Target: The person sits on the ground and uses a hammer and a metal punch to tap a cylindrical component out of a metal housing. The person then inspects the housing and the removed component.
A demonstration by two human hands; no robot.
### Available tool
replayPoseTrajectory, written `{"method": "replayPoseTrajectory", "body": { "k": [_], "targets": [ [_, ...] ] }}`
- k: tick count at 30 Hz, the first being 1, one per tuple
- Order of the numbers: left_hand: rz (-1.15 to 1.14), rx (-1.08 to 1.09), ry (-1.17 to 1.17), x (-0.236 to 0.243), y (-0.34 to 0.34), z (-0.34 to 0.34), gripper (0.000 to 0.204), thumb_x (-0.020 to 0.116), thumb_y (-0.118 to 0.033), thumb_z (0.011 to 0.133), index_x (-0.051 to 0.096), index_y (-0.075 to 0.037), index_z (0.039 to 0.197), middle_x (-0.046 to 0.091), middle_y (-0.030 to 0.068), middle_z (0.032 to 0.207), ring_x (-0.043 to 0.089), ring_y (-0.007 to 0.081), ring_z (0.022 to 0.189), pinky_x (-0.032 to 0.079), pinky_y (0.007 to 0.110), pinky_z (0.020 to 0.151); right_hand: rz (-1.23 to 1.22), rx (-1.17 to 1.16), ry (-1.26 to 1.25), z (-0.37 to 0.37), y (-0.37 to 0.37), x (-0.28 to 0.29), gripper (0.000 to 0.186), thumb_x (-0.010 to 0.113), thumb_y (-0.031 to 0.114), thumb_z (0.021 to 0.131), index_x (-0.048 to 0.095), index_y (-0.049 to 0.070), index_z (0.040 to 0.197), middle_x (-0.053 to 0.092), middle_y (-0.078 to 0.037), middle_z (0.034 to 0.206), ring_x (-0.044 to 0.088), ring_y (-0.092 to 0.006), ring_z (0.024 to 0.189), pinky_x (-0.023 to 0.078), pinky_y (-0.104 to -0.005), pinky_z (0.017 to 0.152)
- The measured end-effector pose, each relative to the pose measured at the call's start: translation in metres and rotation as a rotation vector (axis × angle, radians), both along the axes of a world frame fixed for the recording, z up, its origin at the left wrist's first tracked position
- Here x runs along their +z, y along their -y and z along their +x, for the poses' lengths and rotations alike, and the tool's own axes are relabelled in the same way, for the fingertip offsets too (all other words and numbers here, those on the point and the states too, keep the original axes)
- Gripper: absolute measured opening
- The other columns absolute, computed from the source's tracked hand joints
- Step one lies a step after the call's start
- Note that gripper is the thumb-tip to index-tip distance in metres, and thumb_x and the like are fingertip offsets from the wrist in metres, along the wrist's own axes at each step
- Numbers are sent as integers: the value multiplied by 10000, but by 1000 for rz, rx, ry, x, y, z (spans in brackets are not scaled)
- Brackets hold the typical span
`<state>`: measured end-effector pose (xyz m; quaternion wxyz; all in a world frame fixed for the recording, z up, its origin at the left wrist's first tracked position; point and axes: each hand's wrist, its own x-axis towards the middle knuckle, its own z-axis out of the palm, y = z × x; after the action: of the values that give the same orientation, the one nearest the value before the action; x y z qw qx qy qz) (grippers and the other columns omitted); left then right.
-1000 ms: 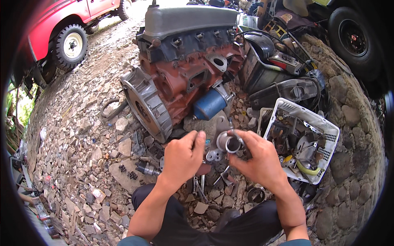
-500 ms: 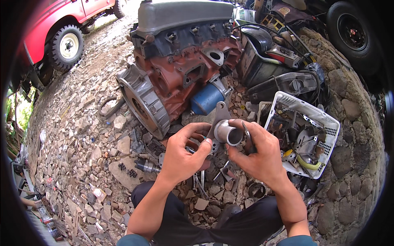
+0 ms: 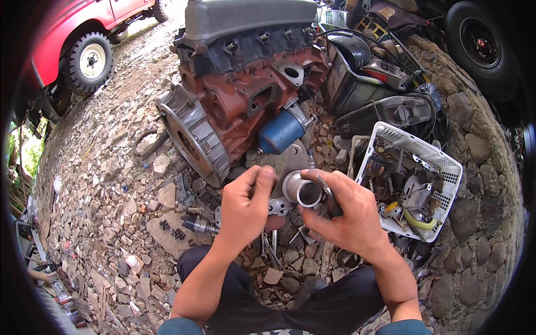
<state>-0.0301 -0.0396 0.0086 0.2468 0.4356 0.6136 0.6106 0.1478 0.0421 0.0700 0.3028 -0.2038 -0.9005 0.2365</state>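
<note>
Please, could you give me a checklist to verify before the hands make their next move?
1. Right hand grips the grey metal flanged tube: ok, between thumb and finger.
2. Left hand free of objects: cannot tell, fingers curled.
3. Tube's inside clean: cannot tell, too dark.
4. Oval port on the red-brown metal engine block covered: not ok, open.
5. Blue cylindrical canister on the block's side: ok.

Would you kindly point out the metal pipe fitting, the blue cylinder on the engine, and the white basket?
Metal pipe fitting (image 3: pixel 296 188), head view: its outer side wall.
Blue cylinder (image 3: pixel 280 137), head view: middle of its side.
White basket (image 3: pixel 414 147), head view: its far wall.
</note>
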Motion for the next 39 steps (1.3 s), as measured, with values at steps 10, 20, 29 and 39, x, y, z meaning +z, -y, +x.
{"method": "replayPoseTrajectory", "body": {
  "k": [10,20,29,39],
  "targets": [
    [-130,-316,836,19,-1,14,624,243,-547,1039,550,-63,1285,679,65,1022,650,124,876,537,270,637,59,107,-106,-6,-3,-10,602,797,108,756,550,48,1302,654,-138,957,684,-296,817,551,-369,683],
    [115,-281,1042,14,-3,11,526,226,-433,1047,498,-69,1311,635,142,1229,596,133,632,448,260,490,-331,14,-78,6,19,10,236,532,127,980,486,-20,1160,649,-173,786,671,-273,620,514,-368,548],
    [347,-366,1174,15,-2,17,519,266,-435,1063,382,-92,1435,516,197,1381,606,229,746,545,362,691,-131,207,294,-13,35,-6,217,564,180,959,601,4,1079,657,-151,730,644,-344,584,502,-431,502],
    [417,-506,1096,10,0,18,573,222,-490,1059,365,-88,1440,534,159,1361,656,234,950,566,355,774,-341,230,255,-22,36,-11,204,570,170,958,601,-10,1049,631,-189,684,647,-379,587,520,-457,527]
  ]
}}
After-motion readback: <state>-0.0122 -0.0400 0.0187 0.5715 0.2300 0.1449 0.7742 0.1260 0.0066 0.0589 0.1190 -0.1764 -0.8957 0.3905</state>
